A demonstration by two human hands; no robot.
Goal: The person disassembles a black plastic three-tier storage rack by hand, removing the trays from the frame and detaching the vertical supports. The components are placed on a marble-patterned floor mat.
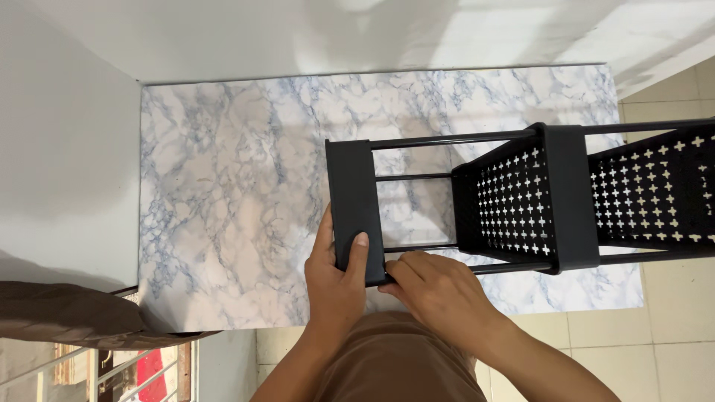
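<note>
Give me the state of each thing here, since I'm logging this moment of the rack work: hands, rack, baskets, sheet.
Black metal rack: lying on its side on the marbled sheet.
End panel: held by the left hand.
Perforated baskets: fitted between the rods, empty.
Left hand: gripping the end panel, thumb on top.
Right hand: fingertips at the lower rod by the panel.
Marbled sheet: spread flat.

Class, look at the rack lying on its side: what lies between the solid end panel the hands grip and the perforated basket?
In the head view, only thin black rods span from the end panel to the basket; marbled floor sheet shows through.
</note>
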